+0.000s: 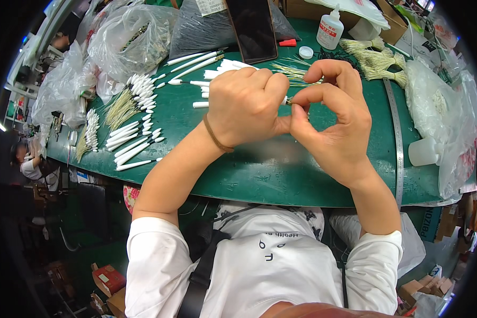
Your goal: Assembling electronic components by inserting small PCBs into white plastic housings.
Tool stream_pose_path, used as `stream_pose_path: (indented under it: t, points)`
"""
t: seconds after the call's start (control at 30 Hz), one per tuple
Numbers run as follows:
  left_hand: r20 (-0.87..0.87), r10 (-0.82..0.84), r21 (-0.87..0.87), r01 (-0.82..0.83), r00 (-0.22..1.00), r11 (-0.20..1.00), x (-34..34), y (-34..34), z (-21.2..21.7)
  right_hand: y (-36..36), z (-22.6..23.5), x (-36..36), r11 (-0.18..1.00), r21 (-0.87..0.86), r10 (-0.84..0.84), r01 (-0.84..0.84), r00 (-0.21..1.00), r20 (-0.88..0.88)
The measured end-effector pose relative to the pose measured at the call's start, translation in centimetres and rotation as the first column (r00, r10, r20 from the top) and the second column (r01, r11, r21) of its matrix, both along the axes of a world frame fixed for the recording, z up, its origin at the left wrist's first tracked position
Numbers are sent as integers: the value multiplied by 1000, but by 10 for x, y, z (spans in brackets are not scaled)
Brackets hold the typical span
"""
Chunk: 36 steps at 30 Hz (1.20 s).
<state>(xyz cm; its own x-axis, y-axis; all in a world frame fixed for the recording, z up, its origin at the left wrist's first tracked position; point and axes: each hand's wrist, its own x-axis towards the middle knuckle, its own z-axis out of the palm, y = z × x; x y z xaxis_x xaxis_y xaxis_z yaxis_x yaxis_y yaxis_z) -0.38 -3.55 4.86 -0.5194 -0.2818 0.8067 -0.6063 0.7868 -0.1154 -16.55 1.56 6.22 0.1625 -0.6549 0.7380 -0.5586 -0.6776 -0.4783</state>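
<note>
My left hand (245, 105) is closed in a fist around a small white stick, whose tip (284, 99) shows at the knuckles. My right hand (331, 114) pinches that tip between thumb and forefinger, and the two hands touch. Both hover over a green table (259, 175). Most of the stick is hidden inside the left fist. A thin brown band circles my left wrist.
White sticks (135, 143) lie in rows at the left, more white sticks (196, 61) behind. Pale fibre bundles (379, 61) sit at the back right near a glue bottle (329, 29) and a white cap (306, 52). Plastic bags (132, 37), a dark phone (253, 29) and a metal ruler (396, 143) surround the hands.
</note>
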Motion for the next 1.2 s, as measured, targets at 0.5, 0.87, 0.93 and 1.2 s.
stream_pose_path:
  t: [0.5, 0.87, 0.93, 1.2]
  points:
    - [-19, -52, 21, 53, 998, 998, -2, 0, 0, -2, 0, 4, 999, -35, 32, -29, 995, 99]
    - [-104, -72, 414, 109, 992, 904, 0, 10, 9, -8, 3, -10, 990, -116, -80, 76, 996, -36]
    - [-91, -80, 452, 113, 993, 885, 5, 10, 9, -8, 4, -16, 998, -5, -65, 65, 997, -29]
    - [-59, -86, 421, 103, 995, 901, 4, 9, 7, -14, 1, -19, 1000, 10, -8, 9, 998, -66]
